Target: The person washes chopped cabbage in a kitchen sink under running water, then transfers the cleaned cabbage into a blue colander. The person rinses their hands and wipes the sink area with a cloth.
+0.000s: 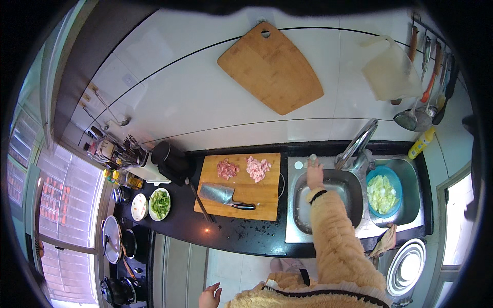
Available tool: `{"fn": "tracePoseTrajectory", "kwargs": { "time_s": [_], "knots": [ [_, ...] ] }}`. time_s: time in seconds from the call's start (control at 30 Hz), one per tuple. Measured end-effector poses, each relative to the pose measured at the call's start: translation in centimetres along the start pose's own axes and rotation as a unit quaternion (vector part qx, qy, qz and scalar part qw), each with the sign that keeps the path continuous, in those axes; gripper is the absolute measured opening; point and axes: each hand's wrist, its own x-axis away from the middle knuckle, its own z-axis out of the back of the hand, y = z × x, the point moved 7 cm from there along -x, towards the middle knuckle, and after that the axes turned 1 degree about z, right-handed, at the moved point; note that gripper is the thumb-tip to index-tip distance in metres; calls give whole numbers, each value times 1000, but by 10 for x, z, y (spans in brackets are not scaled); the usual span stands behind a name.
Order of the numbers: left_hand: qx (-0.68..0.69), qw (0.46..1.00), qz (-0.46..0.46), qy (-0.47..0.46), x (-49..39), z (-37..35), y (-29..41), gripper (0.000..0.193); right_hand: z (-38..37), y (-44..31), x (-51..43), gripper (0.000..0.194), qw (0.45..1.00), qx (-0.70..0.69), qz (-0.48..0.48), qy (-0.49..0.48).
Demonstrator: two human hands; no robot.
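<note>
My right hand reaches over the back left edge of the left sink basin. Its fingers touch a small pale object at the sink's rear rim; whether they grip it is unclear. My left hand hangs low in front of the counter with fingers apart and nothing in it. A wooden cutting board left of the sink bears a pile of chopped reddish meat, a pile of paler pink meat and a cleaver. A blue basket of cut cabbage sits in the right basin.
A faucet arches behind the sink. Left on the black counter are a plate of green vegetables, a white bowl, a black container and a knife sharpening rod. A cloth hangs at the sink's front right.
</note>
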Motion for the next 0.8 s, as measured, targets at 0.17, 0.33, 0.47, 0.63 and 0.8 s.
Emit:
{"fn": "tracePoseTrajectory", "kwargs": {
  "time_s": [0.17, 0.33, 0.47, 0.63, 0.8],
  "knots": [
    [20, 999, -22, -17, -7, -14, 3, 29, -10, 58, 2, 47, 999, -3, -39, -31],
    [21, 998, -67, 2, -20, -17, 20, 28, 0, 50, 25, 49, 996, 52, -26, -66],
    [19, 995, -99, -9, -34, -14, 39, 29, 35, -25, 85, 38, 976, -173, 121, 46],
    [6, 992, -129, -2, -43, -4, 50, 28, 33, -87, 152, 41, 962, -131, 234, -45],
    [23, 993, -112, 10, -41, 1, 37, 28, 43, -106, 223, 35, 937, -112, 322, -78]
  ]
}}
